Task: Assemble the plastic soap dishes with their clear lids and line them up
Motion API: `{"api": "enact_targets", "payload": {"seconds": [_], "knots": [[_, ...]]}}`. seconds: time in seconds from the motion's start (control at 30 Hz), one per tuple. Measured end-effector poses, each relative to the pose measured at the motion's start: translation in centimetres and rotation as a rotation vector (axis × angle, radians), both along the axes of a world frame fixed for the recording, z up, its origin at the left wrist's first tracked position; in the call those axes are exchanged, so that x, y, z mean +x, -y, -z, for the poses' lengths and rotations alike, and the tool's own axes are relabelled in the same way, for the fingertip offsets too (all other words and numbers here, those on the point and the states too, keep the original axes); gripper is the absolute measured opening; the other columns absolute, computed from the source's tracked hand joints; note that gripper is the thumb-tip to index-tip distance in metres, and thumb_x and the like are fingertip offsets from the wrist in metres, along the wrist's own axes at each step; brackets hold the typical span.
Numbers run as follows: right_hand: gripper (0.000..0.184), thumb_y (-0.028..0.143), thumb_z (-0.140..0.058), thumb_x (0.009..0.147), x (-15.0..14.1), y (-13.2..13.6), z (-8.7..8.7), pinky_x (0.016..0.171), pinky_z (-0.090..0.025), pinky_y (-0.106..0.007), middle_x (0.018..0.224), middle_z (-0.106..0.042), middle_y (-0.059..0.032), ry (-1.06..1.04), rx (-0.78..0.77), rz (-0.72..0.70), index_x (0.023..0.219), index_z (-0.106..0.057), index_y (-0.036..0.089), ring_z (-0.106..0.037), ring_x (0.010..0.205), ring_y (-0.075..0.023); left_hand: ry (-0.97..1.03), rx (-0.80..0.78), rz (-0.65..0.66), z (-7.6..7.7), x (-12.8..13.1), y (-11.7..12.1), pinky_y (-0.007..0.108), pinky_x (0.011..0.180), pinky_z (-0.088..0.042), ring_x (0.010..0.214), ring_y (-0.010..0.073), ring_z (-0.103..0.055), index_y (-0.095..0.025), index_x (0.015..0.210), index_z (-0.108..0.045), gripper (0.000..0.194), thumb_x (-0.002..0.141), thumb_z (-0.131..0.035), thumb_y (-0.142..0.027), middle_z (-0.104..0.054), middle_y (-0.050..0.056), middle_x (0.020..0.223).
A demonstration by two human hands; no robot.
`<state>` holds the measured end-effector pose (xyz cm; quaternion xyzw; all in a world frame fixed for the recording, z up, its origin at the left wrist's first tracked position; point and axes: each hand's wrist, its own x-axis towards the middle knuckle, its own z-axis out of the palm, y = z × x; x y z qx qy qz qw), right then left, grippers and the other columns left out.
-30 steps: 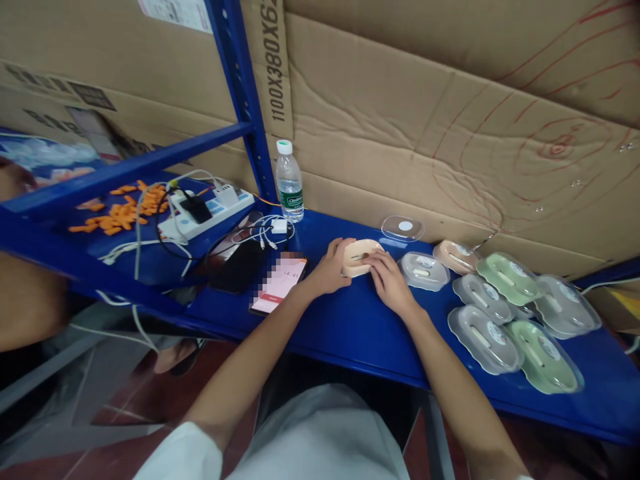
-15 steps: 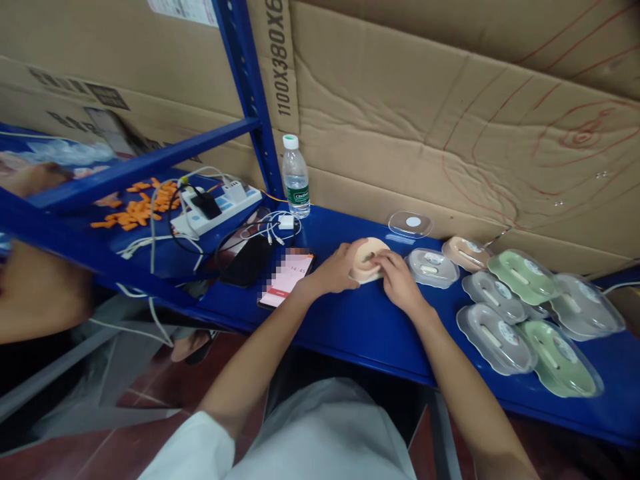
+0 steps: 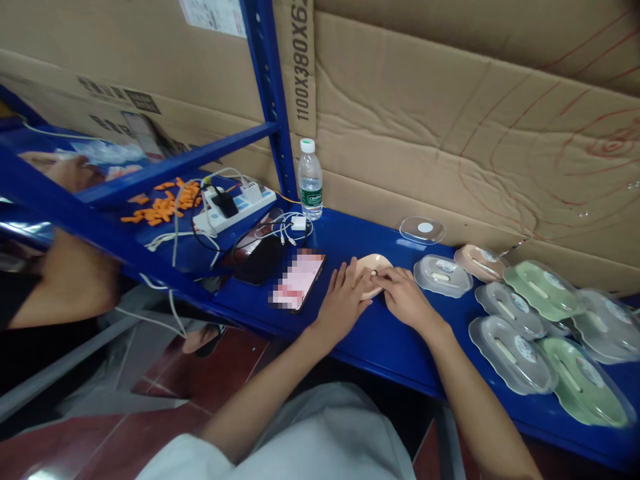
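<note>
A peach-coloured shallow dish (image 3: 376, 261) lies on the blue shelf in front of me, partly covered by both hands. My left hand (image 3: 343, 303) rests over its left side, fingers stretched out and nearly flat. From the right, my right hand (image 3: 409, 298) reaches in with its fingertips pinched together inside the dish. A small white piece (image 3: 374, 273) shows at those fingertips; its kind is too small to make out. Behind the dish lies a loose clear lid (image 3: 423, 230) with a round white sticker.
Grey, green and peach dishes with clear lids (image 3: 513, 353) stand on the right. A phone (image 3: 299, 280), a black pouch-like item (image 3: 260, 259) and a water bottle (image 3: 311, 183) are left. Beyond the blue upright are a power strip (image 3: 235, 208), orange pieces (image 3: 165, 203) and another person's arm (image 3: 80, 267).
The dish has gone from raised and tilted in my left hand to lower and flatter. My left fingers have opened out over it. The whole view has shifted slightly.
</note>
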<state>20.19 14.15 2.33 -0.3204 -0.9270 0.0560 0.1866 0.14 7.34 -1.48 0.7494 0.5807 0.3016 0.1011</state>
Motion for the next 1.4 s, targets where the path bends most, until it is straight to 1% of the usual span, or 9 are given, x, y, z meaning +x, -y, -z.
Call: {"api": "enact_targets", "payload": {"seconds": [0.2, 0.4, 0.53, 0.67, 0.8, 0.93, 1.03, 1.17, 1.4], "knots": [[0.059, 0.002, -0.043, 0.090, 2.1, -2.9, -2.1, 0.110, -0.054, -0.049, 0.136, -0.074, -0.0081, -0.124, 0.004, 0.041, 0.137, -0.071, 0.025, -0.068, 0.126, -0.0265, 0.023, -0.016, 0.083, -0.2, -0.4, 1.7, 0.065, 0.128, -0.035, 0.163, 0.0444, -0.028, -0.026, 0.160, -0.045, 0.065, 0.102, -0.065, -0.047, -0.025, 0.019, 0.178], [0.055, 0.018, -0.050, 0.098, 4.4, -10.8, -5.4, 0.112, -0.045, -0.062, 0.154, -0.058, -0.0208, 0.002, 0.367, 0.558, 0.152, -0.056, 0.017, -0.058, 0.137, -0.0390, 0.041, -0.012, 0.087, -0.8, -0.3, 3.2, 0.066, 0.128, -0.036, 0.159, 0.0432, -0.037, -0.026, 0.155, -0.050, 0.057, 0.101, -0.065, -0.033, -0.031, 0.016, 0.177], [0.054, 0.023, -0.053, 0.097, 4.0, -14.1, -5.5, 0.111, -0.042, -0.060, 0.143, -0.064, -0.0259, 0.132, 0.339, 0.685, 0.150, -0.055, 0.010, -0.061, 0.129, -0.0388, 0.014, -0.008, 0.091, -1.0, -0.3, 3.4, 0.065, 0.127, -0.039, 0.158, 0.0436, -0.040, -0.024, 0.154, -0.051, 0.054, 0.101, -0.064, -0.033, -0.031, 0.018, 0.176], [0.048, 0.027, -0.058, 0.095, 3.4, -14.7, -4.8, 0.106, -0.039, -0.059, 0.134, -0.065, -0.0272, 0.235, 0.301, 0.732, 0.140, -0.062, 0.010, -0.059, 0.125, -0.0407, 0.015, 0.004, 0.104, -1.0, -0.3, 3.4, 0.067, 0.127, -0.037, 0.158, 0.0426, -0.040, -0.025, 0.154, -0.050, 0.054, 0.102, -0.064, -0.034, -0.031, 0.018, 0.176], [0.028, 0.023, -0.052, 0.097, 3.1, -13.9, -5.2, 0.102, -0.043, -0.056, 0.123, -0.067, -0.0218, 0.204, 0.285, 0.654, 0.116, -0.070, 0.015, -0.061, 0.117, -0.0371, 0.056, -0.014, 0.110, -1.1, -0.5, 3.6, 0.067, 0.127, -0.037, 0.159, 0.0429, -0.038, -0.026, 0.153, -0.050, 0.053, 0.103, -0.062, -0.034, -0.031, 0.017, 0.176], [0.024, 0.020, -0.046, 0.098, 2.2, -10.3, -6.0, 0.096, -0.052, -0.045, 0.114, -0.067, -0.0137, -0.067, 0.232, 0.407, 0.109, -0.067, 0.021, -0.065, 0.106, -0.0289, 0.234, -0.109, 0.099, -1.2, -0.9, 3.6, 0.056, 0.121, -0.050, 0.157, 0.0396, -0.042, -0.030, 0.153, -0.047, 0.063, 0.094, -0.071, -0.028, -0.023, 0.015, 0.177], [0.029, 0.019, -0.047, 0.101, 1.7, -5.4, -5.4, 0.100, -0.056, -0.043, 0.117, -0.066, -0.0126, -0.186, 0.200, 0.234, 0.122, -0.067, 0.022, -0.067, 0.112, -0.0277, 0.372, -0.148, 0.053, -1.0, -1.1, 3.4, 0.053, 0.118, -0.053, 0.151, 0.0370, -0.049, -0.029, 0.159, -0.035, 0.083, 0.086, -0.075, -0.023, -0.032, 0.017, 0.169], [0.050, 0.017, -0.047, 0.104, 2.4, 0.1, -2.8, 0.107, -0.058, -0.048, 0.137, -0.064, -0.0130, -0.092, 0.048, 0.017, 0.150, -0.059, 0.032, -0.065, 0.128, -0.0297, 0.435, -0.066, 0.084, -0.6, -1.0, 3.2, 0.055, 0.126, -0.044, 0.152, 0.0353, -0.045, -0.025, 0.160, -0.026, 0.090, 0.085, -0.074, -0.019, -0.042, 0.018, 0.159], [0.059, 0.014, -0.045, 0.105, 4.6, 1.6, 0.2, 0.121, -0.051, -0.055, 0.163, -0.052, -0.0086, -0.211, -0.151, -0.076, 0.160, -0.048, 0.037, -0.052, 0.151, -0.0286, 0.341, -0.042, 0.146, -0.8, -1.0, 3.2, 0.056, 0.127, -0.042, 0.151, 0.0346, -0.047, -0.028, 0.160, -0.027, 0.088, 0.086, -0.074, -0.020, -0.047, 0.015, 0.157]]}}
